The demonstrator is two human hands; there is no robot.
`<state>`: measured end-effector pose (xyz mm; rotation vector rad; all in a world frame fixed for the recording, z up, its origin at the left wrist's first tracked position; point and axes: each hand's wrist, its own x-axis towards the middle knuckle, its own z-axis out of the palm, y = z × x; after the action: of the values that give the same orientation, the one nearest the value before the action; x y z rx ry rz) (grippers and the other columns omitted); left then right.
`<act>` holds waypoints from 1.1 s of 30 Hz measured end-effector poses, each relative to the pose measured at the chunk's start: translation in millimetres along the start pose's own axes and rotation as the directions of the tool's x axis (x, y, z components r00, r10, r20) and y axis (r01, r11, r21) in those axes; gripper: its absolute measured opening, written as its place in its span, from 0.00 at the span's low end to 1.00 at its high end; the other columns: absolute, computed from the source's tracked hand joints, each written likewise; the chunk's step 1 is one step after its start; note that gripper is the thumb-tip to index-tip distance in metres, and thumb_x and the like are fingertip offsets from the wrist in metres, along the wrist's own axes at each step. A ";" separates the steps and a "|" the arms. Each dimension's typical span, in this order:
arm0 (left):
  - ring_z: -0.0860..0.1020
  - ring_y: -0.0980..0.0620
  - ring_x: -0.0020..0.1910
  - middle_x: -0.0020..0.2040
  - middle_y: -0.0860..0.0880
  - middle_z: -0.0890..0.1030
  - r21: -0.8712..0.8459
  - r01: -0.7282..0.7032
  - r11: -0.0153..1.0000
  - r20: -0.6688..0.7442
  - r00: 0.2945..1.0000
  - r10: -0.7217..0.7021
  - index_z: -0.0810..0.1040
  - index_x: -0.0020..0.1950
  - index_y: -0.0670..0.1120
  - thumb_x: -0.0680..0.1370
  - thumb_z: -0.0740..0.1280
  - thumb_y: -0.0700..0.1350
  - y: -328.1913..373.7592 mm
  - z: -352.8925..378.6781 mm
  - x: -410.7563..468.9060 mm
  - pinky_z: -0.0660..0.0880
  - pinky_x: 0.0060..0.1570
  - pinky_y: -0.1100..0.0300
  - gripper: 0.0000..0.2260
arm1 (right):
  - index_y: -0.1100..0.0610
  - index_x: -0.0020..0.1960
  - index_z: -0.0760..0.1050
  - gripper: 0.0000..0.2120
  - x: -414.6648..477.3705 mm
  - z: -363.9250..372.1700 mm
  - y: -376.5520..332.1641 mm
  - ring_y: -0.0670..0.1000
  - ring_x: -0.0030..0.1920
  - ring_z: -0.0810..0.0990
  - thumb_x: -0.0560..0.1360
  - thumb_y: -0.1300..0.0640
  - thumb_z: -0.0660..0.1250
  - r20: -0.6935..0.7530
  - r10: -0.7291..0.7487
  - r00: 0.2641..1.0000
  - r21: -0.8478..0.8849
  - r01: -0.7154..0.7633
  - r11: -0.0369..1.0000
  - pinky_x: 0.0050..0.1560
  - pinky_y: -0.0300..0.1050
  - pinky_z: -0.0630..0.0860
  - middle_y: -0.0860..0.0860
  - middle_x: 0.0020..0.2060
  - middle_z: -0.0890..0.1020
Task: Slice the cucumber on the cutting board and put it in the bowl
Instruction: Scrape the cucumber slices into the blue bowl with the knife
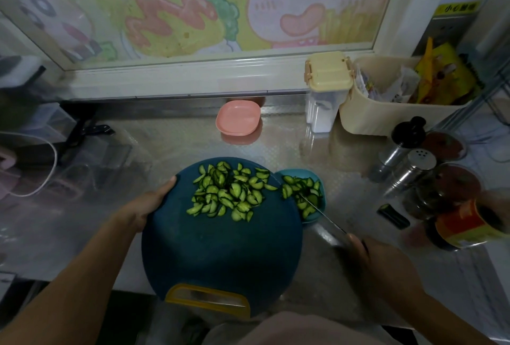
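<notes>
Head view, with the round cutting board (220, 256) as the reference for every position. The cucumber is already cut. Thin half-moon cucumber slices (229, 193) lie in a loose heap on the far half of the board, and more of them fill the blue bowl (300, 172), which sits against the board's far-right rim.

The left hand (149, 204) grasps the board's left rim, thumb on top and fingers hidden beneath. The right hand (367, 253), near and to the right of the board, is clenched round the handle of a knife (325, 215).

Handling (judged): the slices are light, wet and limp. They are likely to cling to the board and to each other, so sweeping them with the blade suits them better than pinching. The board looks stiff, and the rim is a sound place to hold it while it is tipped toward the bowl.

Orientation: the slices point every way, so the heap has no single long axis, though it is slightly wider across the board than deep. The knife's long axis runs diagonally from the right hand to the bowl, its tip over the slices there. The board's yellow handle (207, 299) points toward the person.

Beyond the board's far edge a pink dish (238, 118) rests on the steel surface (179, 140).
</notes>
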<state>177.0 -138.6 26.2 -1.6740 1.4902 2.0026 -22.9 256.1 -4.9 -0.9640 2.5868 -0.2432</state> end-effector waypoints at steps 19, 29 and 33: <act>0.83 0.46 0.39 0.46 0.41 0.84 0.031 0.009 0.999 -0.008 1.000 -0.009 0.78 0.57 0.40 0.77 0.59 0.59 5.5 17.7 -3.4 0.81 0.37 0.53 0.23 | 0.48 0.43 0.62 0.47 -1.3 29.1 -58.6 0.49 0.39 0.76 0.51 0.24 0.16 0.059 -0.282 0.958 0.173 0.268 0.948 0.30 0.37 0.62 0.45 0.30 0.66; 0.83 0.46 0.39 0.45 0.42 0.84 0.040 -0.031 0.999 0.000 1.000 0.031 0.77 0.56 0.43 0.78 0.59 0.58 5.8 20.9 -5.1 0.81 0.36 0.54 0.21 | 0.49 0.41 0.70 0.46 -2.0 38.9 -54.3 0.47 0.34 0.78 0.62 0.26 0.19 -0.126 -0.211 0.969 0.056 0.220 0.974 0.31 0.39 0.66 0.47 0.32 0.78; 0.83 0.45 0.41 0.49 0.41 0.83 0.045 -0.022 0.999 -0.013 1.000 0.022 0.78 0.57 0.42 0.76 0.61 0.59 4.9 21.8 -4.2 0.81 0.39 0.52 0.22 | 0.49 0.47 0.70 0.52 -4.3 41.0 -42.8 0.47 0.42 0.79 0.55 0.26 0.15 -0.099 -0.164 0.981 0.047 0.169 0.984 0.41 0.41 0.72 0.47 0.42 0.80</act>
<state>160.8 -123.2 30.1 -1.6639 1.5523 1.9581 21.8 225.5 -29.1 -1.1774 2.5702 -0.4116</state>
